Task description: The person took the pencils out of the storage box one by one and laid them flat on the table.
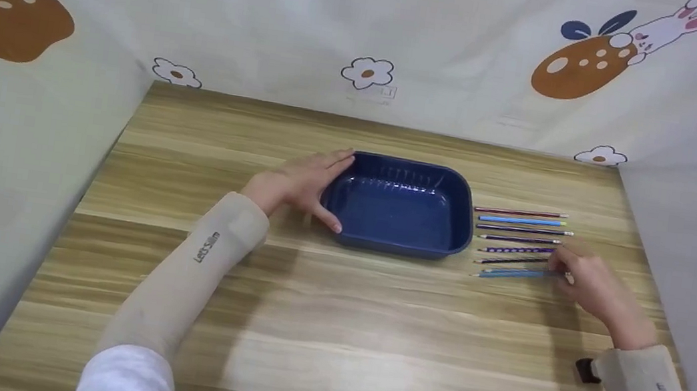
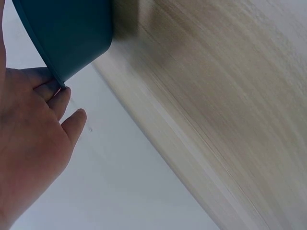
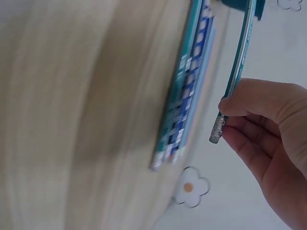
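A dark blue rectangular container (image 1: 396,218) stands on the wooden table. My left hand (image 1: 300,182) holds its left end, the thumb at the front corner and the fingers at the back corner. In the left wrist view, fingertips of the left hand (image 2: 36,124) bend at the container's (image 2: 72,33) rim. Right of the container, my right hand (image 1: 592,285) pinches a teal pencil (image 3: 240,55) near its eraser end. That pencil is raised off the table, tip toward the container. Several other pencils (image 1: 522,231) lie roughly side by side between container and right hand.
The wooden table (image 1: 331,328) extends in front of both arms. White printed sheeting (image 1: 276,31) stands behind it and along both sides. A small black object (image 1: 586,371) sits at the right wrist.
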The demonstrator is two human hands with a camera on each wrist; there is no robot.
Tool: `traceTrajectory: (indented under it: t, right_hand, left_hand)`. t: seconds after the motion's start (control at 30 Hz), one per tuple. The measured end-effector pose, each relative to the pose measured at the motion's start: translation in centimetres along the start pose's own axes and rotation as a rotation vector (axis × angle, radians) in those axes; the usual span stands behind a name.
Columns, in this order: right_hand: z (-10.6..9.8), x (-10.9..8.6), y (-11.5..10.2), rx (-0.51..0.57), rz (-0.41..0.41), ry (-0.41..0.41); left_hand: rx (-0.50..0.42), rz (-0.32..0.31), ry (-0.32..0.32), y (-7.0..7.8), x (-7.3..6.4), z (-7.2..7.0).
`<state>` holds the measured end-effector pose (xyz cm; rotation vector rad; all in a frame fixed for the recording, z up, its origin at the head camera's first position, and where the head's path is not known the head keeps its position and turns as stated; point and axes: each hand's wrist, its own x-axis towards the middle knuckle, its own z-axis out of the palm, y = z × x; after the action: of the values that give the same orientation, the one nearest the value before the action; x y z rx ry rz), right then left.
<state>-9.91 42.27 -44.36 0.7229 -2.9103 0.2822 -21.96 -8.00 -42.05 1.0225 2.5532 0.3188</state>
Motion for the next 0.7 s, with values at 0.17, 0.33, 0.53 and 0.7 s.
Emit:
traceTrajectory:
  t: [0.17, 0.33, 0.53, 0.7]
  right_hand:
    - [0.6, -0.9, 1.1, 0.013, 0.077, -0.082]
    - [1.1, -0.9, 1.6, -0.002, 0.130, -0.151]
    - [1.0, -1.0, 1.5, 0.008, 0.174, -0.191]
    - [-0.4, 0.4, 0.7, 0.053, 0.159, -0.077]
  left_hand:
    - [0.009, -0.005, 0.000, -0.1, 0.1, 0.2]
    - [0.002, 0.003, 0.002, -0.2, 0.2, 0.3]
    - [-0.002, 0.020, 0.010, -0.3, 0.3, 0.7]
    - [-0.052, 0.017, 0.017, -0.4, 0.0, 1.4]
